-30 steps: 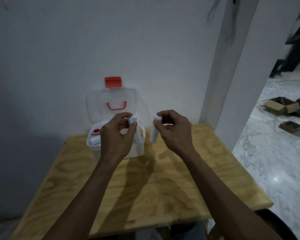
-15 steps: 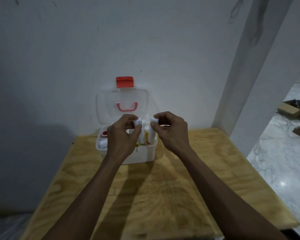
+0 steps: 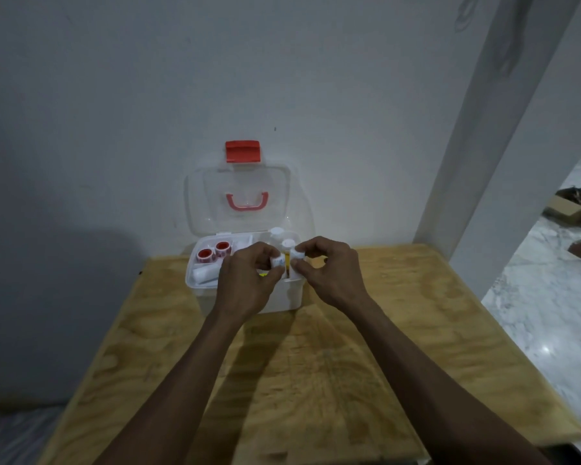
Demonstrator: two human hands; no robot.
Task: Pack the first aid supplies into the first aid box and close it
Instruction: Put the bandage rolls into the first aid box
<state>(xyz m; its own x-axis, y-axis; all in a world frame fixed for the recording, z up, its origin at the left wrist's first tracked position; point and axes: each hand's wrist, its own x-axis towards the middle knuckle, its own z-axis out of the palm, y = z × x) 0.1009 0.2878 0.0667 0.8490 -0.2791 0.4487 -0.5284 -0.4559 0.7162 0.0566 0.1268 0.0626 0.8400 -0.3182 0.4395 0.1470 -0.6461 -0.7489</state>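
Note:
A white first aid box point(image 3: 284, 298) stands open at the table's far edge against the wall. Its clear lid point(image 3: 237, 204), with a red handle and a red latch point(image 3: 242, 151), leans upright. Inside lie two red-cored tape rolls point(image 3: 214, 251), a white bandage roll point(image 3: 204, 274) and white-capped bottles point(image 3: 287, 244). My left hand point(image 3: 245, 283) pinches a small white tube point(image 3: 277, 262) over the box. Beside it, my right hand point(image 3: 329, 271) grips another small white tube point(image 3: 297, 254) upright over the box's right part. The lower ends of both tubes are hidden.
The plywood table point(image 3: 309, 357) spreads out in front of the box. A white wall stands right behind it, and a white pillar point(image 3: 503, 135) rises at the right. Cardboard boxes point(image 3: 574, 206) lie on the marble floor far right.
Both hands moved forward and down over the open box with their white tubes, and came closer together. The view shifted so that the box sits more central.

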